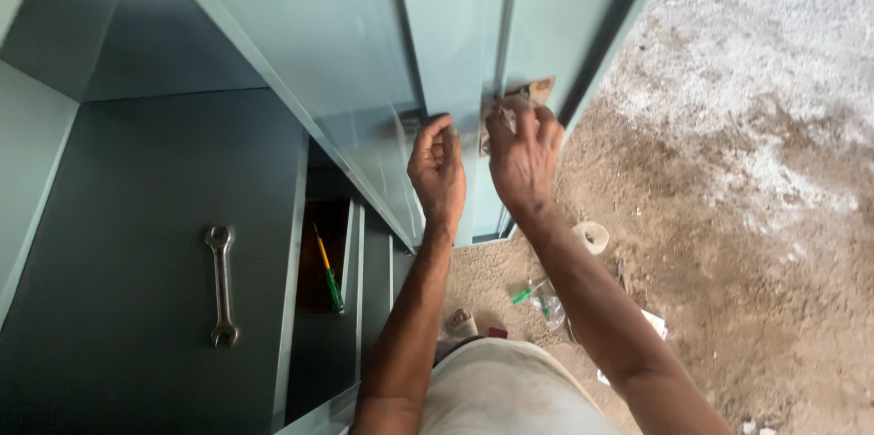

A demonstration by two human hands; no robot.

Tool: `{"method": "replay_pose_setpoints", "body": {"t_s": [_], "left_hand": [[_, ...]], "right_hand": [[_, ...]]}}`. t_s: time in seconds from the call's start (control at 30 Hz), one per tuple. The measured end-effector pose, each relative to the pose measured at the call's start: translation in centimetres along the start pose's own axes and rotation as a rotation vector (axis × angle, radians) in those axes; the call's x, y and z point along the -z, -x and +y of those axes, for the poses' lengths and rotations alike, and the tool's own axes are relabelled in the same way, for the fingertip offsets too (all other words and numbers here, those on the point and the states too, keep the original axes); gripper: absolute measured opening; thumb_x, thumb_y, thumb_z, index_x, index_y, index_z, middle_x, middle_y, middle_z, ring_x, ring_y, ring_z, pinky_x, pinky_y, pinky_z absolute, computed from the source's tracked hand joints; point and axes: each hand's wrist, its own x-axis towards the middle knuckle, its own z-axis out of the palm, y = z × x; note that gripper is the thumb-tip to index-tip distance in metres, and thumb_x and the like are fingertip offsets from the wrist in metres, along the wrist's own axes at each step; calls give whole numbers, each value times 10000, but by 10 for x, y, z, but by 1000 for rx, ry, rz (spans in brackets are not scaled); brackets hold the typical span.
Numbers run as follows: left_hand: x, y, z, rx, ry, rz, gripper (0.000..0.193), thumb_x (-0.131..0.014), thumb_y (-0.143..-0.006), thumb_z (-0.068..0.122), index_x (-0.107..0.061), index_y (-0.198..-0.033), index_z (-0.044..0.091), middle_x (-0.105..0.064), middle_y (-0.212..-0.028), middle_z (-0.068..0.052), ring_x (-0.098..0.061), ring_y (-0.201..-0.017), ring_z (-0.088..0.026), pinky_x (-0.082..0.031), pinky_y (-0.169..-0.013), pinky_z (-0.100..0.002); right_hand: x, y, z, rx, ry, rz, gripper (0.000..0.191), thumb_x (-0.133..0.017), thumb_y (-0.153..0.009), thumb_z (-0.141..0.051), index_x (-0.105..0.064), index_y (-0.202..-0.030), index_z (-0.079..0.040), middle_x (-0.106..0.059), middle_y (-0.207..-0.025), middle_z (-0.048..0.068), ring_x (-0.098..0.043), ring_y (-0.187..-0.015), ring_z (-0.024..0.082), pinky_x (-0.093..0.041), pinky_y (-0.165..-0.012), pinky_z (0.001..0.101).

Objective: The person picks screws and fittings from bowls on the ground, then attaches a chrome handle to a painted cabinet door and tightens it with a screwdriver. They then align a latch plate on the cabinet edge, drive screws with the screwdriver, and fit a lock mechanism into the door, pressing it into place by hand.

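Note:
I look down along a grey-green metal cabinet door (455, 44). My left hand (438, 173) has its fingers curled against the door's edge, pinching something small that I cannot make out. My right hand (523, 155) grips a brown piece of sandpaper or card (537, 91) pressed against the door panel beside a vertical seam. Both forearms reach forward from below.
A double-ended spanner (220, 284) lies on the cabinet's dark shelf (137, 217). A yellow-and-green screwdriver (329, 269) rests in a lower compartment. On the sandy floor (728, 217) lie a roll of tape (592, 237), a green tool with a plastic bag (539, 297) and white paper scraps.

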Motion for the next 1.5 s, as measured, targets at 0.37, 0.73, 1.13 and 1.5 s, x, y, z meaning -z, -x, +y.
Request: {"method": "replay_pose_setpoints", "body": {"t_s": [0.37, 0.73, 1.13, 1.5], "left_hand": [[-4, 6, -11, 47, -72, -188, 191, -660, -995, 119, -699, -1174, 64, -712, -963, -6, -610, -638, -44, -494, -493, -216], [-9, 14, -5, 116, -173, -243, 231, -672, -1010, 197, -738, -1195, 75, -755, -1006, -51, -656, -744, -92, -535, -618, -239], [-70, 7, 24, 130, -224, -196, 297, -718, -952, 277, -782, -1143, 58, -797, -947, -81, -741, -839, -138, -577, -739, -285], [-86, 9, 19, 177, 46, 4, 251, -630, -1028, 215, -703, -1115, -9, -725, -885, -78, -665, -716, -112, -539, -572, -271]], "right_hand": [[-16, 21, 57, -686, -1161, -131, 166, -526, -1014, -262, -566, -909, -140, -682, -1195, 107, -618, -1125, 230, -487, -975, 416], [-7, 3, 55, -1028, -1408, -300, 393, -733, -870, -65, -561, -1223, -82, -695, -978, 112, -659, -805, 168, -548, -676, 315], [-4, 37, 53, -929, -1540, -412, 305, -630, -988, -227, -638, -1208, -16, -714, -1095, 130, -717, -942, 195, -643, -853, 373], [-8, 5, 57, -1036, -1554, -495, 285, -746, -955, -376, -699, -939, -96, -639, -826, 4, -481, -721, 112, -452, -762, 345]]}}
